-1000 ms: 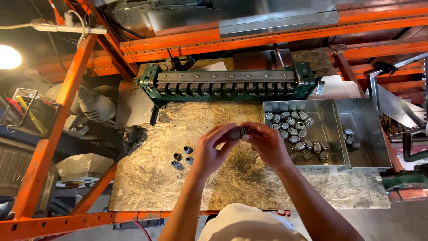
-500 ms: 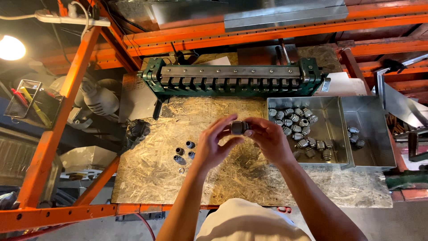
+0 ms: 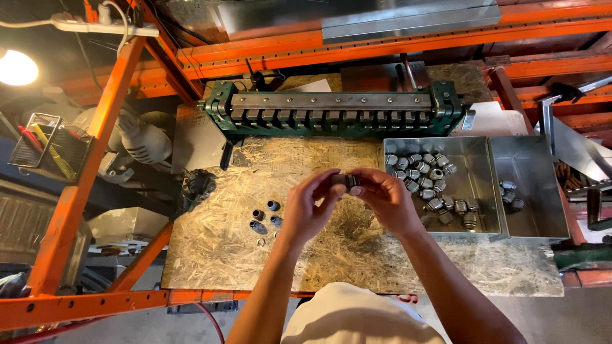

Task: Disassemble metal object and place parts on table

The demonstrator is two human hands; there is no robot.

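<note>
My left hand and my right hand meet above the middle of the chipboard bench top. Together their fingertips pinch one small dark metal fitting. A few loose small fittings lie on the board just left of my left hand. To the right of my right hand stands a metal tray holding several similar grey fittings. A second metal tray next to it holds a few more.
A green metal bending machine runs across the back of the bench. Orange rack beams frame the bench at left, front and above. A wire basket with pens hangs at far left, near a lit lamp.
Both hands stay together on the fitting with small finger shifts. The camera view has drifted slightly, so the bench sits a little lower in frame.
</note>
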